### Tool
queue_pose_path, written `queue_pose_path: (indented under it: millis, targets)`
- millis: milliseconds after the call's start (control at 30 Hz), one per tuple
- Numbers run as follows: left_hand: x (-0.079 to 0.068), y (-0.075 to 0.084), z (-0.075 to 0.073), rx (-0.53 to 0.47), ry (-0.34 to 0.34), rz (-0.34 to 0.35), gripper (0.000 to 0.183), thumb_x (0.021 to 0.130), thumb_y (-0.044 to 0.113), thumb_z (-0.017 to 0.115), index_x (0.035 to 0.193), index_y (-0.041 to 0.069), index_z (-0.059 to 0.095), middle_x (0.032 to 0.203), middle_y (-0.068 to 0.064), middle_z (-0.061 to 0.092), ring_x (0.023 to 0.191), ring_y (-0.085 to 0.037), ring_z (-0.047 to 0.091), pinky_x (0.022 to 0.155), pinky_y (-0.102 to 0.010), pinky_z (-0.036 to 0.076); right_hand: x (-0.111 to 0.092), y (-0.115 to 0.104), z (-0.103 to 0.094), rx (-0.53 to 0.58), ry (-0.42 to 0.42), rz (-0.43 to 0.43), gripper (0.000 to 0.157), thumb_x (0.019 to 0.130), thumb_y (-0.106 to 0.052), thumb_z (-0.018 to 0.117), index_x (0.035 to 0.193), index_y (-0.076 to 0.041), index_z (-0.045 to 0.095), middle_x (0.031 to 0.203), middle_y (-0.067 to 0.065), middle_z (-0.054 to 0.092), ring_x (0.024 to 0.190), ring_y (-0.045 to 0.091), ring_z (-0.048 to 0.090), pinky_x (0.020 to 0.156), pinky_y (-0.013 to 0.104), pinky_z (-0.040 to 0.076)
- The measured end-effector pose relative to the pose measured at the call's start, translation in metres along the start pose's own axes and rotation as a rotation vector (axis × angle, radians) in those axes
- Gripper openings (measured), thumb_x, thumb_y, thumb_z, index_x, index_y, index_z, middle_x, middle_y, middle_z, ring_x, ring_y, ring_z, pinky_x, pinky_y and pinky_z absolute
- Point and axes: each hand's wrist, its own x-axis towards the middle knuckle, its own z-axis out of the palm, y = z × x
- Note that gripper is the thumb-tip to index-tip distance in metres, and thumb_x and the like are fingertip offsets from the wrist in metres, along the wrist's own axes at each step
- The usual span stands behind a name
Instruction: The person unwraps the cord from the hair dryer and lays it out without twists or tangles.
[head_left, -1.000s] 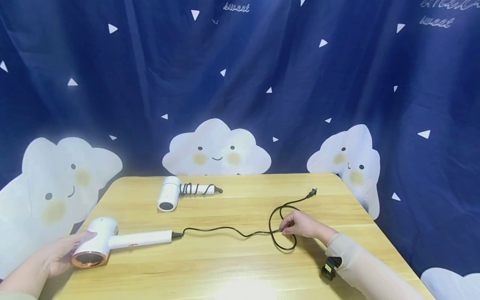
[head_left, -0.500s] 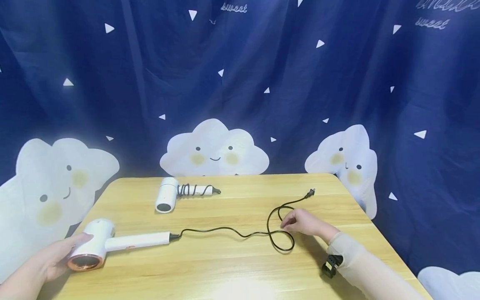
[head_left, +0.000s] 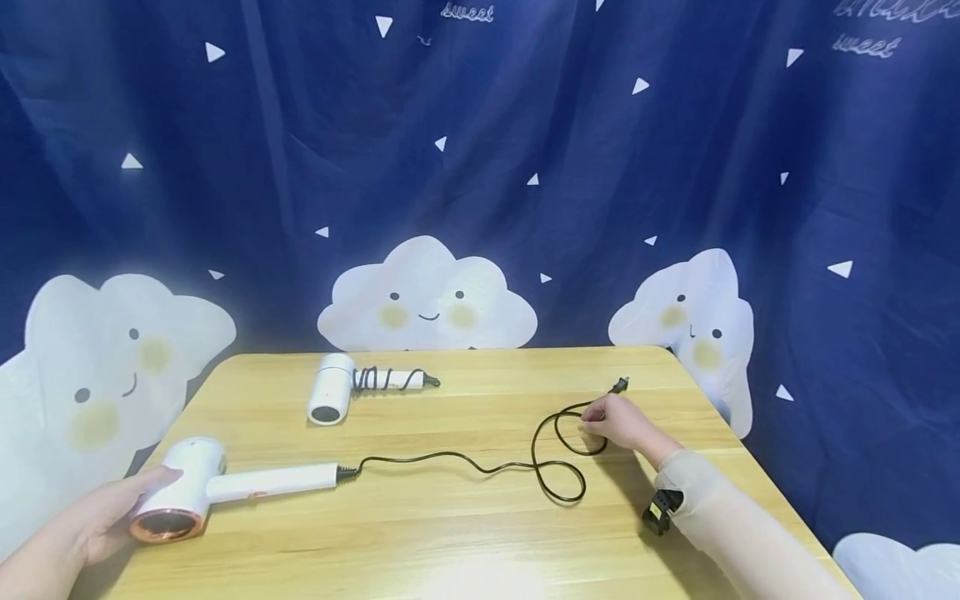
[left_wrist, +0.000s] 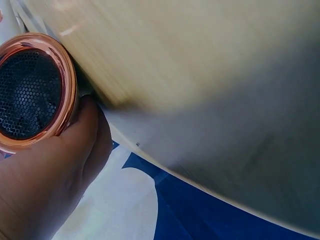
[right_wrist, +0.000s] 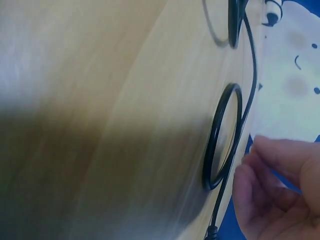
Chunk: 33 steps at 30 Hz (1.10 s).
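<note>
A white hair dryer (head_left: 273,480) lies on the table at the left, its copper-ringed end (left_wrist: 65,95) facing the near side. My left hand (head_left: 112,512) grips its head, with the thumb on top. From the handle a black power cord (head_left: 450,455) runs right into two loose loops and ends in a plug (head_left: 618,385). Over the far loop hovers my right hand (head_left: 618,419), close to the plug. In the right wrist view, the loosely bent fingers (right_wrist: 245,185) are beside the cord loop, with no cord between thumb and fingers.
A second, smaller white hair dryer (head_left: 332,390) lies at the back left, its cord wound round the handle. The wooden table (head_left: 420,542) ends before a dark blue curtain (head_left: 480,167) with cloud prints. A black device (head_left: 662,510) sits under the right wrist.
My right hand has let go of the cord near the crossing and moved away from me, up towards the plug. The near loop lies uncovered. My left hand stays on the hair dryer.
</note>
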Motion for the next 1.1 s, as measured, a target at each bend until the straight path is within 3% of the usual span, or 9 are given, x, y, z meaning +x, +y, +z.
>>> queue_pose_path:
  millis: [133,433,800,933,1100]
  targets:
    - [0.0,-0.002,-0.002,0.013,0.006,0.006,0.079,0.096,0.036,0.041,0.132,-0.02,-0.001,0.1,-0.004,0.052,0.088,-0.014,0.056,0.08,-0.03,0.049,0.006,-0.001,-0.001,-0.024,0.018,0.038,0.011,0.08,-0.01,0.069,0.089,-0.005,0.07,0.081,0.001,0.067,0.077,0.017,0.062,0.072,0.037,0.051]
    - [-0.002,-0.001,0.0,0.005,-0.006,0.001,0.082,0.097,0.036,0.04,0.133,-0.019,-0.007,0.099,-0.002,0.053,0.089,-0.014,0.056,0.08,-0.03,0.049,0.029,-0.016,0.002,-0.142,0.001,-0.035,0.015,0.079,-0.014,0.07,0.093,-0.007,0.071,0.084,0.0,0.067,0.079,0.018,0.062,0.073,0.038,0.05]
    - [-0.002,0.001,0.003,0.011,-0.009,-0.002,0.078,0.096,0.037,0.039,0.13,-0.022,0.001,0.098,-0.001,0.055,0.089,-0.015,0.056,0.078,-0.027,0.048,0.041,-0.028,0.008,-0.133,-0.052,-0.058,0.016,0.08,-0.012,0.071,0.095,-0.008,0.07,0.088,0.001,0.067,0.085,0.019,0.061,0.076,0.037,0.05]
    - [-0.001,0.0,0.001,0.027,-0.004,0.004,0.082,0.096,0.038,0.039,0.133,-0.02,-0.006,0.101,-0.002,0.053,0.089,-0.013,0.055,0.079,-0.027,0.047,0.044,-0.03,0.011,-0.117,-0.067,-0.05,0.017,0.08,-0.013,0.071,0.097,-0.009,0.07,0.089,-0.001,0.066,0.086,0.018,0.061,0.076,0.035,0.05]
    - [-0.001,0.0,0.001,0.035,0.008,0.005,0.084,0.096,0.038,0.039,0.134,-0.019,-0.009,0.102,-0.001,0.052,0.09,-0.012,0.055,0.079,-0.026,0.047,0.047,-0.033,0.017,-0.11,-0.094,-0.115,0.016,0.079,-0.009,0.071,0.095,-0.009,0.07,0.089,-0.001,0.067,0.085,0.016,0.062,0.076,0.033,0.051]
